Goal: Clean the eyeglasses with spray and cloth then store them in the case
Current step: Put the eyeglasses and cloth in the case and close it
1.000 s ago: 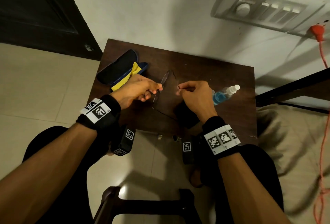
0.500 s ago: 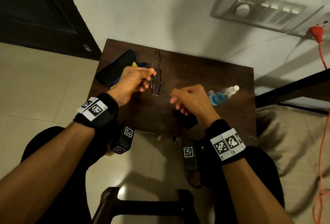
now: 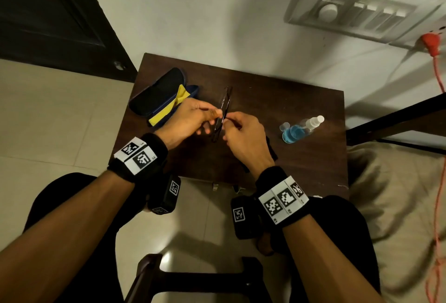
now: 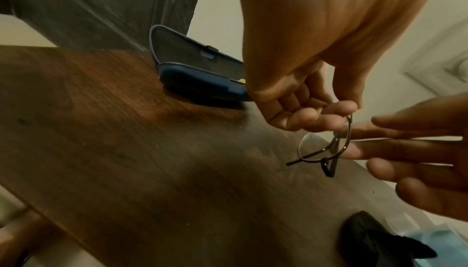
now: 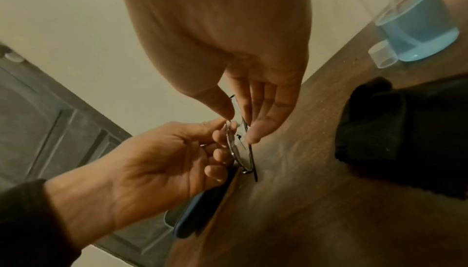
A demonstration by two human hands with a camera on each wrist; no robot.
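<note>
The thin dark-framed eyeglasses (image 3: 222, 115) hang edge-on just above the brown table (image 3: 241, 90), between both hands. My left hand (image 3: 190, 119) pinches the frame rim with thumb and fingers (image 4: 336, 111); the eyeglasses (image 4: 324, 147) show folded temples below it. My right hand (image 3: 241, 133) pinches the eyeglasses (image 5: 238, 143) from the other side, thumb on the lens rim and nearly straight fingers (image 5: 255, 129) on a temple. The open blue case (image 3: 161, 92) with a yellow cloth (image 3: 169, 109) inside lies at the left. A spray bottle (image 3: 299, 129) of blue liquid lies at the right.
A black cloth (image 5: 405, 131) lies on the table under my right wrist. A small clear cap (image 5: 382, 55) sits beside the spray bottle (image 5: 415, 27). The table backs onto a white wall; a dark door (image 3: 48, 13) is at the left, and a dark stool frame (image 3: 198, 276) is below.
My hands have come together at mid-table. The eyeglasses, held up broadside by the left hand half a second ago, now sit lower and edge-on, and the right hand has taken hold too.
</note>
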